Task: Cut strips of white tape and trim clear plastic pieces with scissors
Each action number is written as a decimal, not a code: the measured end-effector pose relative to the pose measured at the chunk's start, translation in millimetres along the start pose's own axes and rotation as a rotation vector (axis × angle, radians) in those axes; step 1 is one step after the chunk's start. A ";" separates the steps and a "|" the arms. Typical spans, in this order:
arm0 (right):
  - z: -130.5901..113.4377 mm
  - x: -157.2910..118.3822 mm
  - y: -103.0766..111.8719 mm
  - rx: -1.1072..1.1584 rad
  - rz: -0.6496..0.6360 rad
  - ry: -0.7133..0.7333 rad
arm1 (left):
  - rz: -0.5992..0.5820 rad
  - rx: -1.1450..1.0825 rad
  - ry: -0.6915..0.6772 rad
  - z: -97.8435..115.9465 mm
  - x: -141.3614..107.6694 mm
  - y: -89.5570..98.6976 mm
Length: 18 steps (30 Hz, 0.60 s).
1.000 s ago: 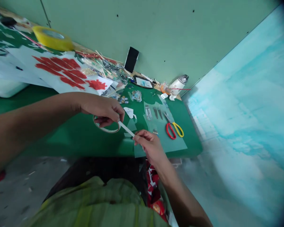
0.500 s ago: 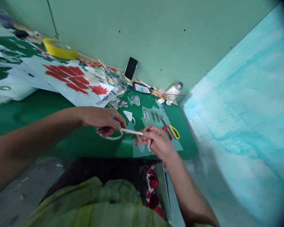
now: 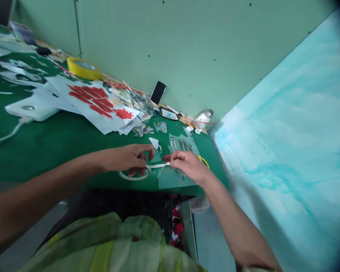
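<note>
My left hand [image 3: 134, 158] is closed on a thin roll of white tape [image 3: 134, 177], with fingers reaching through its ring. A short white strip [image 3: 158, 165] runs from the roll across to my right hand [image 3: 187, 164], whose thumb and fingers pinch its end. Below both hands lies the front edge of the green table [image 3: 82, 151]. Beneath my right hand is a translucent sheet [image 3: 172, 181]. A yellow scissors handle [image 3: 204, 161] shows just past the right hand; the rest of the scissors is hidden. A small white paper piece [image 3: 154, 142] lies beyond the hands.
Papers with red paint patches [image 3: 93, 100] lie at the left, near a yellow tape roll [image 3: 84, 68] and a white corded box [image 3: 31, 108]. A phone [image 3: 158, 92] leans on the wall. A white bottle [image 3: 204, 119] stands in the far right corner.
The view has tilted, so both hands sit slightly lower in the picture. The tape strip between them looks shorter and flatter. My right hand now covers most of the scissors.
</note>
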State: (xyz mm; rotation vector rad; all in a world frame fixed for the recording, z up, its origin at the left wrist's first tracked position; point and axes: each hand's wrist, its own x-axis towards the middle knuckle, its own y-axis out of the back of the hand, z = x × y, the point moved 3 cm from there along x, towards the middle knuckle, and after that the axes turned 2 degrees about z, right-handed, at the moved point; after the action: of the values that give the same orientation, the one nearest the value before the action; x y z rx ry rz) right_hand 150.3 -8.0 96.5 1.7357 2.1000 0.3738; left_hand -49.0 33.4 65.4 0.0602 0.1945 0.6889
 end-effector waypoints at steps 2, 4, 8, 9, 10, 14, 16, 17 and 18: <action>-4.1 7.9 3.4 -0.224 0.033 0.071 | 0.064 -0.042 -0.001 -4.1 -0.2 -2.7; -7.9 16.2 6.4 -0.385 0.023 0.092 | 0.107 -0.059 0.005 -6.6 -0.3 -7.4; -20.1 22.1 7.2 -0.555 -0.006 0.124 | 0.205 -0.162 0.051 -10.2 -2.1 -23.1; -24.8 19.3 5.3 -0.603 0.022 0.166 | 0.233 -0.222 0.065 -11.7 -2.9 -28.1; -29.7 14.7 2.0 -0.669 0.062 0.216 | 0.252 -0.285 0.072 -13.3 -3.6 -33.7; -40.4 -14.7 -25.4 -1.019 0.176 0.390 | 0.336 -0.544 0.035 -19.2 -5.7 -54.9; -37.2 -28.3 -42.1 -1.126 0.179 0.420 | 0.398 -0.623 0.003 -20.7 -6.3 -62.2; -34.1 -33.7 -49.4 -1.148 0.178 0.427 | 0.429 -0.634 -0.003 -21.1 -6.5 -64.6; -30.5 -38.3 -55.5 -1.154 0.184 0.430 | 0.459 -0.627 -0.001 -21.6 -6.8 -66.3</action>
State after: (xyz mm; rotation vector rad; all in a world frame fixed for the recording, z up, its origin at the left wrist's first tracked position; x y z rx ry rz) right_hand 93.8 -55.2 104.0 1.1397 1.3657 1.7112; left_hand -16.9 -22.2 37.4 -0.5096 -0.0473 1.1806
